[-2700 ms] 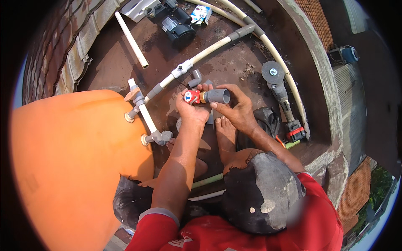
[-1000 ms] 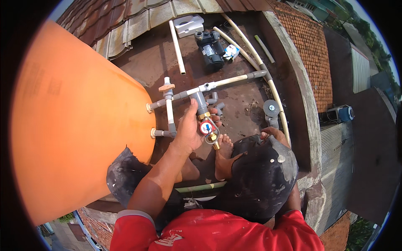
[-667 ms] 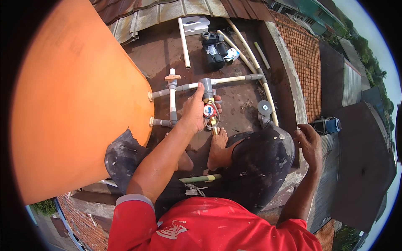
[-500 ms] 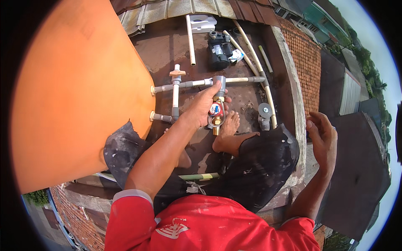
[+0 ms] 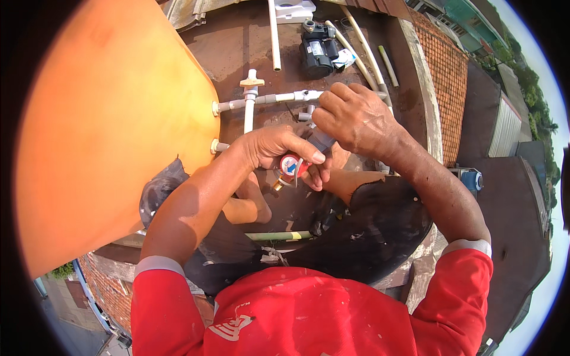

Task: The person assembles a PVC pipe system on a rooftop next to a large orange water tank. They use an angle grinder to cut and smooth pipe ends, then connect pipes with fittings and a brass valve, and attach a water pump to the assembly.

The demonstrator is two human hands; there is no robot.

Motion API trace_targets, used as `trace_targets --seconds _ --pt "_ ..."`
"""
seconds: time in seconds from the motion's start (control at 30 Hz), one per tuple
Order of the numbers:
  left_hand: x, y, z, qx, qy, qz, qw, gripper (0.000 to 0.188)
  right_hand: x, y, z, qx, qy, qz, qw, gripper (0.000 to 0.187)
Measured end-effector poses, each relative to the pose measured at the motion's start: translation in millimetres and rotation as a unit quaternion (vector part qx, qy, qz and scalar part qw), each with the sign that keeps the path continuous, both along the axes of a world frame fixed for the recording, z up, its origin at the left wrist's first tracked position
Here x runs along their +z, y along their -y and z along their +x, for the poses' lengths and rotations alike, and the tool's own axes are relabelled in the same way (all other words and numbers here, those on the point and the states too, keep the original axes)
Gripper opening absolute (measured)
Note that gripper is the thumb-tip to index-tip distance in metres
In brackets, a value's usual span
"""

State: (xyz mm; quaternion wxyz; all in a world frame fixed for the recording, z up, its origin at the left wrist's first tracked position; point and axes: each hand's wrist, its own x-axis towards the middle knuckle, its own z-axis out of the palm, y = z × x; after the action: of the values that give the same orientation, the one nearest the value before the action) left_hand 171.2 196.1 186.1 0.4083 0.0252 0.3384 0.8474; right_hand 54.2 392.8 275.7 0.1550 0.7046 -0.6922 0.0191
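Note:
My left hand is closed around a red flow switch with brass ends, a thin grey loop and a blue arrow on its round face. A grey pipe fitting is joined to its upper end, and my left thumb lies along the join. Over the top of that fitting, my right hand is clenched, its fingers curled round and hiding the end. The whole piece tilts up to the right, held between my knees above my bare feet.
An orange tank stands at left, feeding a white and grey pipe run with a valve. Behind lie a black pump, a loose white pipe and a pale ledge. A small grey tee sits near my hands.
My right hand has come in from the far right and closed on the grey fitting. My left hand has turned and moved slightly left, tilting the flow switch from upright.

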Motion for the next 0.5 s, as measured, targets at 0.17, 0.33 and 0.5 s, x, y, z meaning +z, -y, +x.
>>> trace_targets --seconds 0.17,0.33,0.5 --pt "-18.9 22.7 -10.5 -0.043 0.037 -0.053 0.997 0.027 -14.9 4.9 5.0 -0.016 -0.039 -0.027 0.999 0.014" --pt "0.3 2.5 -12.5 0.08 -0.031 -0.251 0.964 0.031 -19.8 4.5 10.2 -0.072 -0.083 -0.003 0.994 0.015" --pt "-5.3 5.6 -9.1 0.051 -0.058 -0.246 0.966 0.027 -25.1 11.2 12.0 -0.023 -0.069 -0.012 0.997 0.016"
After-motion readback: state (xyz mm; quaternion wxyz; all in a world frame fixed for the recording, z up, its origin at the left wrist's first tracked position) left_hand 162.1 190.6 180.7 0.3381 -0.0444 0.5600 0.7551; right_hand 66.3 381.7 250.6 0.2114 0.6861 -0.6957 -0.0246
